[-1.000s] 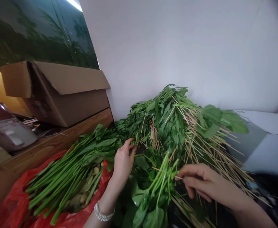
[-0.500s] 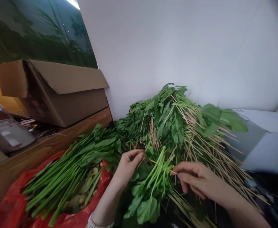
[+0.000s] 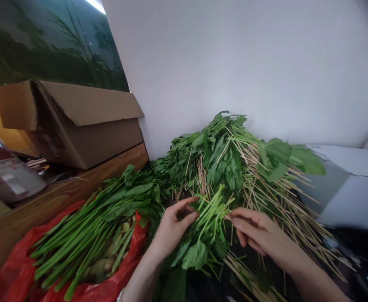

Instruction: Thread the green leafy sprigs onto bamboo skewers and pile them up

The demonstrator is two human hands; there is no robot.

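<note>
A bunch of leafy greens (image 3: 207, 228) lies between my two hands, pale green stems up and broad leaves hanging toward me. My left hand (image 3: 176, 226) is at its left side, thumb and fingers apart around a gap, fingertips close to the stems. On the other side, my right hand (image 3: 256, 228) has thumb and forefinger pinched at the stems, on what looks like a thin wooden skewer; its far end is lost among the greens. Behind them rises a heap of more leafy greens (image 3: 203, 147), with many loose skewers (image 3: 284, 209) spilling to the right.
At left, a red plastic bag (image 3: 121, 281) holds long green stalks (image 3: 86, 235) and pale sliced pieces. A cardboard box (image 3: 99, 138) and a jar-like container (image 3: 11, 176) stand on a wooden ledge (image 3: 115, 167). A white box (image 3: 353, 184) is at right, against a white wall.
My left thumb and forefinger have parted from a pinch and moved right, closer to the stems. My right hand has risen slightly, and the bunch has shifted a little up.
</note>
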